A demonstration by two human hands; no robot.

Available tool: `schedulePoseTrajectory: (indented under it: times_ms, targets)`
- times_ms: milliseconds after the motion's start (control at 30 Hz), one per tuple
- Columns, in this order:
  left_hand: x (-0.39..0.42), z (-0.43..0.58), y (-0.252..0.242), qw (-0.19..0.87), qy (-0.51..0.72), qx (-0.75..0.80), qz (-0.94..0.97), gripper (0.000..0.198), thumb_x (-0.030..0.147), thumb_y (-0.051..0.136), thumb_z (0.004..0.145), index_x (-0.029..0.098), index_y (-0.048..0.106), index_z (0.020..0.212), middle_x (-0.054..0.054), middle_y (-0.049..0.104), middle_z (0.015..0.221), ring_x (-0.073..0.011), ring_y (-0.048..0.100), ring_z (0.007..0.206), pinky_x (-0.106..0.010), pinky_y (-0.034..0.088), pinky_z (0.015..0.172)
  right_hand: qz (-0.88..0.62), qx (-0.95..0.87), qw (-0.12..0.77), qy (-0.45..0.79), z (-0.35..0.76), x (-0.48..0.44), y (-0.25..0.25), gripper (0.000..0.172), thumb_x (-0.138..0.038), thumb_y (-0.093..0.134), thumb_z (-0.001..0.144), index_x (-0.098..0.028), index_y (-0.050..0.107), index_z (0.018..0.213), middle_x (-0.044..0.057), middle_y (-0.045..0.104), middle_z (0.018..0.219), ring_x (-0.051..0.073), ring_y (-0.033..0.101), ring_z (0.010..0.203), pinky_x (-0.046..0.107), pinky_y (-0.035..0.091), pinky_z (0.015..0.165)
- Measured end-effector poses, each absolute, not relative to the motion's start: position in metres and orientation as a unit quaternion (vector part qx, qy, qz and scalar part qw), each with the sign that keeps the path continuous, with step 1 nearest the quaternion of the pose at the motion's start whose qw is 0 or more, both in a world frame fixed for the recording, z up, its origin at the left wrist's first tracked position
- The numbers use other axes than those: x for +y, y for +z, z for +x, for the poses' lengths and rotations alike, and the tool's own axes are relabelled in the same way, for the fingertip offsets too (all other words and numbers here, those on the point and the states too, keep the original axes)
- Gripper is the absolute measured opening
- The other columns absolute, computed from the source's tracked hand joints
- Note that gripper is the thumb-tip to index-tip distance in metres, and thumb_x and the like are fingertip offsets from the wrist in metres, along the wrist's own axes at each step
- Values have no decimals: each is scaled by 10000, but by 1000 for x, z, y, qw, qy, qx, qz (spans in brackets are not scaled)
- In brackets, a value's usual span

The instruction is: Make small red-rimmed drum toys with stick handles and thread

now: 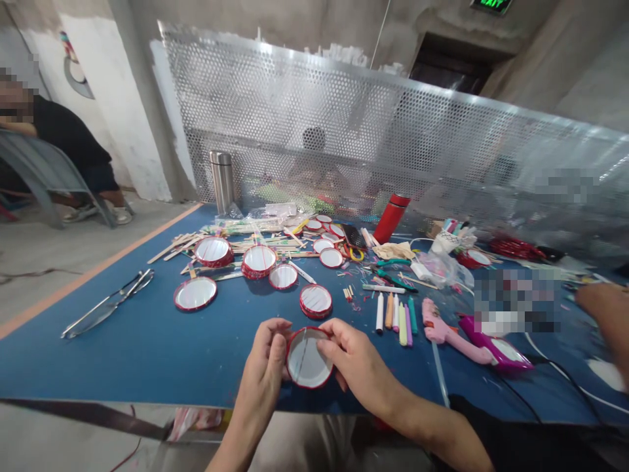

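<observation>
A round white disc with a red rim [309,367] is held between my two hands near the table's front edge. My left hand [265,360] grips its left side, with the thumb upright beside the rim. On the right side, my right hand [351,354] pinches the rim, its thumb lying on the white face. Just beyond my hands is a small stack of similar red-rimmed discs [315,300]. More such discs lie farther left, among them a single one [195,294] and a stack [259,260].
Markers [403,323], a pink glue gun [455,337] with cords and green-handled pliers [393,272] lie right. A red bottle [392,218] and steel flask [223,182] stand behind. Glasses [108,305] lie left. Another person's hand [604,314] is at far right.
</observation>
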State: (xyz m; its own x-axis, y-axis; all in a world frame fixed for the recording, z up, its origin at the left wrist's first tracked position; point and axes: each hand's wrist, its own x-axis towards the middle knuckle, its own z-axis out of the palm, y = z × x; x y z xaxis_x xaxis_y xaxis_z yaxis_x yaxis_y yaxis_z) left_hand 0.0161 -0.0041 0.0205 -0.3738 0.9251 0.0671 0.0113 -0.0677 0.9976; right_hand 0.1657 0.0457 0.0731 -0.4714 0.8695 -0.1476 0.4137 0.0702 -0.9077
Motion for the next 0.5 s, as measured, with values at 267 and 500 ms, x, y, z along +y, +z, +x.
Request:
schedulePoseTrajectory:
  times_ms: [267, 500]
  targets:
    - [-2, 18, 19, 391, 506, 560, 527, 282, 451, 556, 813, 178, 625, 820, 8, 588, 664, -135, 530, 606, -195, 426, 539, -436, -769, 198, 423, 176, 42, 73, 143, -254, 494, 873, -200, 627, 868, -31, 644, 739, 102, 549, 658, 190, 353, 562]
    - [2, 18, 9, 397, 486, 570, 530, 308, 485, 559, 805, 191, 621, 741, 25, 540, 608, -131, 493, 569, -188, 393, 512, -489, -859, 99, 118, 194, 95, 104, 238, -335, 441, 950, -215, 641, 905, 6, 701, 801, 131, 638, 737, 215, 382, 621]
